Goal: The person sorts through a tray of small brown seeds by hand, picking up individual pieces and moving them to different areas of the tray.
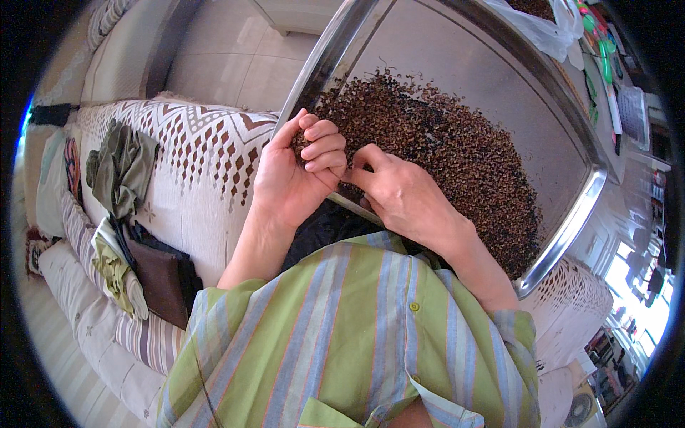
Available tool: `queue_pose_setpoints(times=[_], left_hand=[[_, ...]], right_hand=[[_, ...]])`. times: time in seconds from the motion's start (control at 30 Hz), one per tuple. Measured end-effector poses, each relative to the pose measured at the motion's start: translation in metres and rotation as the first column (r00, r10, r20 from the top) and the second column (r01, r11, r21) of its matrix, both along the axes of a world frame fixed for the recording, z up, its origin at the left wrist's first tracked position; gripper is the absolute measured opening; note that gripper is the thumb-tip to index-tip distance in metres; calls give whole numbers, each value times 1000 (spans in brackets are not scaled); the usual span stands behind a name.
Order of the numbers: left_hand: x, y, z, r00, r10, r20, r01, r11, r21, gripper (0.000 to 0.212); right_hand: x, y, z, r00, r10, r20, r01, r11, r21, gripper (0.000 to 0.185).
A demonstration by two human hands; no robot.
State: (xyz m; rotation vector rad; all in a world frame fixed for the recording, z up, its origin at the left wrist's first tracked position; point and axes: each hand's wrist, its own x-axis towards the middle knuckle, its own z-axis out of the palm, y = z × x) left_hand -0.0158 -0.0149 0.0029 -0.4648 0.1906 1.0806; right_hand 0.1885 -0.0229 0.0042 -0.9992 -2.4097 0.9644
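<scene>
A shallow metal tray (567, 160) with a shiny rim lies before me. Spread across it is a heap of small brown husks mixed with black seeds (449, 144), which look like Sichuan peppercorns. Over the tray's near left edge, my left hand (302, 166) is turned palm up with its fingers curled in; whether anything lies inside them is hidden. My right hand (401, 190) is just beside it, back upward, thumb and forefinger bent together close to the left hand's little finger. Anything between those fingertips is too small to make out.
On the left, a sofa with a patterned white cover (208, 155) bears a dark green cloth (123, 166), a brown folded item (155, 273) and a light green cloth (113, 273). A clear plastic bag (546, 32) lies beyond the tray's far right side.
</scene>
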Motion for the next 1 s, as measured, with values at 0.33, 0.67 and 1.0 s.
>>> queue_pose_setpoints(times=[0.33, 0.67, 1.0], left_hand=[[4, 1, 2, 1000, -20, 7, 20, 1000, -18, 27], [50, -4, -5, 961, -198, -195, 186, 980, -77, 28], [68, -9, -5, 988, -144, -63, 143, 990, -17, 30]], right_hand=[[51, -24, -5, 993, -117, 0, 115, 980, -162, 15], [60, -17, 39, 785, -600, -155, 573, 798, -187, 17], [61, -35, 47, 752, -651, -108, 637, 759, -136, 18]])
